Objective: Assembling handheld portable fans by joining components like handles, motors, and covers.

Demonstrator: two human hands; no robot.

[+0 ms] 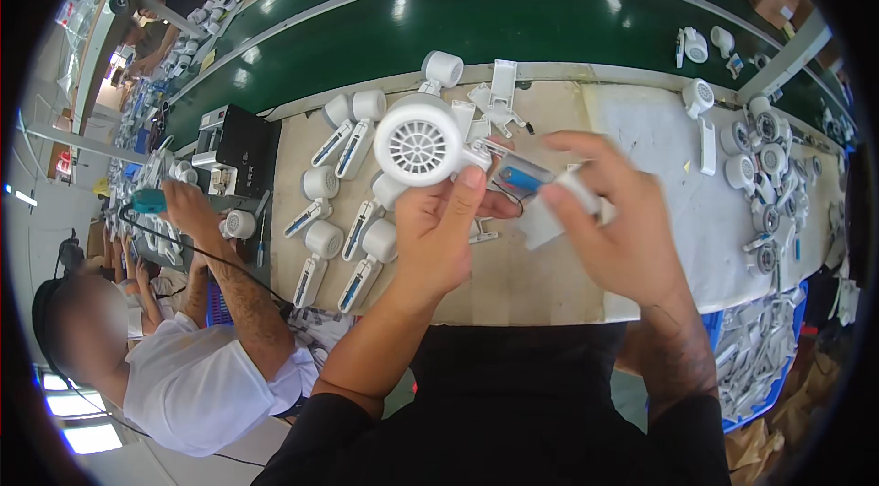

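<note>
A white handheld fan, its round slotted head facing up, is in my left hand. The thumb lies near its neck and the fingers curl beneath. The fan's handle is uncovered and shows a blue battery, with a thin dark wire close by. My right hand is at the handle's far end, smeared by motion. Its thumb and fingers close around a blurred white plastic piece; whether it is joined to the handle I cannot tell. Several similar fans with blue strips in their handles lie left of my hands.
White plastic handle shells lie beyond the held fan. More fan heads are heaped at the right, above a blue crate of white parts. A green conveyor runs behind. At left, a co-worker holds a teal tool near a black machine.
</note>
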